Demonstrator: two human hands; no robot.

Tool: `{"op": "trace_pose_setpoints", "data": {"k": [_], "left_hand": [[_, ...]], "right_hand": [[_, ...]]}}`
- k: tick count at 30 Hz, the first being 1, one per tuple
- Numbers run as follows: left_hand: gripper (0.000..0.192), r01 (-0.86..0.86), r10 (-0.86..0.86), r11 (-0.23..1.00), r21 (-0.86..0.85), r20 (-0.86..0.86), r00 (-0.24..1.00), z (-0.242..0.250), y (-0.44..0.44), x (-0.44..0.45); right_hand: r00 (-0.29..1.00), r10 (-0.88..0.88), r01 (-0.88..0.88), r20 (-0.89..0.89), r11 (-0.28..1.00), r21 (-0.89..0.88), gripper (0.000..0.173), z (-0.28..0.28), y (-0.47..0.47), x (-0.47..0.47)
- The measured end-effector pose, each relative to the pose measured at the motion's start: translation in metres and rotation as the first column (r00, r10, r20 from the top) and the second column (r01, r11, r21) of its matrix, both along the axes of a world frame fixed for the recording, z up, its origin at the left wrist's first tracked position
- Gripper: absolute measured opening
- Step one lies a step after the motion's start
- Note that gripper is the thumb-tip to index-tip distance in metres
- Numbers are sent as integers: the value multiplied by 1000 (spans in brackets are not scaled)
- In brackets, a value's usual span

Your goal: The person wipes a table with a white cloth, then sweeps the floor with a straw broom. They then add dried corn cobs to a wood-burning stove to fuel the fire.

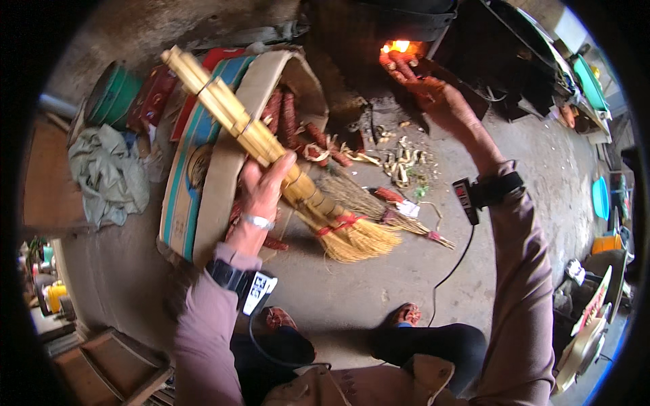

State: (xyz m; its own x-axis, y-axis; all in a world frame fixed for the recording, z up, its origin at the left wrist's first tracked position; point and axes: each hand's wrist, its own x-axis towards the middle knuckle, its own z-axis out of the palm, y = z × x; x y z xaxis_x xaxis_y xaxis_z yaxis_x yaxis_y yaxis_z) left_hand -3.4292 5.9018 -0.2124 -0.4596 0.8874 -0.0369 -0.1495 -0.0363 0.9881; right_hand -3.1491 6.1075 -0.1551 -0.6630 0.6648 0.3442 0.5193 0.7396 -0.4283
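Note:
My left hand (261,190) grips the bound stalk handle of a straw broom (244,124), which slants across the front of a cardboard box. Its bristles, tied with red, point down to the right over the floor. Several red corncobs (403,68) are in my right hand (439,99), at the mouth of a stove where a fire (398,46) burns. How far the cobs reach into the opening I cannot tell. More dark red cobs (288,119) lie inside the cardboard box (216,203) and spill from its open side.
A second, greyer broom (355,195) lies on the concrete floor by a loose cob (388,194). Dry husks (401,162) litter the ground before the stove. A dark pot (411,20) sits above the fire. Cables hang from both wrist straps. A wooden frame (109,365) stands lower left.

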Motion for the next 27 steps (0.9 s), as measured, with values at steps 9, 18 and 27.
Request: {"op": "trace_pose_setpoints", "data": {"k": [9,18,27], "left_hand": [[40,503,-502,864,14,-32,864,65,-45,-24],[38,388,-323,916,103,-387,864,92,-60,-73],[73,502,-506,862,-68,-112,855,92,-106,-98]], "right_hand": [[958,177,-235,-227,937,-259,23,-3,-65,-70],[815,559,-577,-149,763,-292,49,-118,-114,-157],[723,675,-676,148,647,351,82,-166,-155,-240]]}}
